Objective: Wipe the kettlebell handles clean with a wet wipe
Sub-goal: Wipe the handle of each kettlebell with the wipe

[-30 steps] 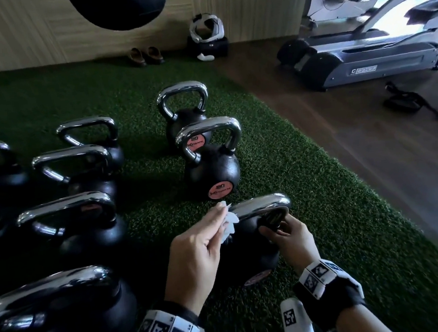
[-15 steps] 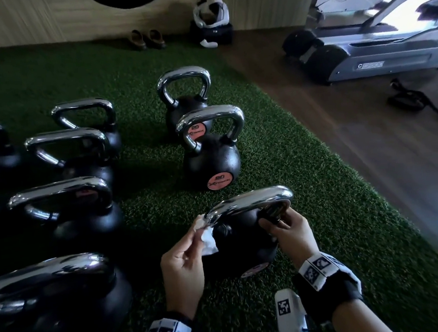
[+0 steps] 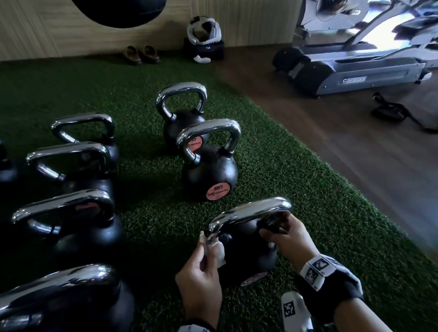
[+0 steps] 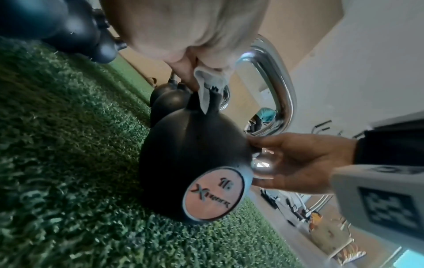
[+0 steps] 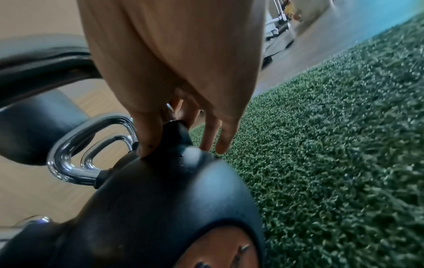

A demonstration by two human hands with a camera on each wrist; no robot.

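Left hand [image 3: 199,277] pinches my wet wipe [image 3: 216,249] on the kettlebell [image 3: 243,251] handle [image 3: 246,212]; right hand [image 3: 286,239] grips its other post; label reads "16"; neighbour kettlebell [image 3: 209,174] "20".

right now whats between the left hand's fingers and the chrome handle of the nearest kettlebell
A crumpled white wet wipe, pinched by the left hand against the left leg of the handle. The left wrist view shows it best; the head view shows it too.
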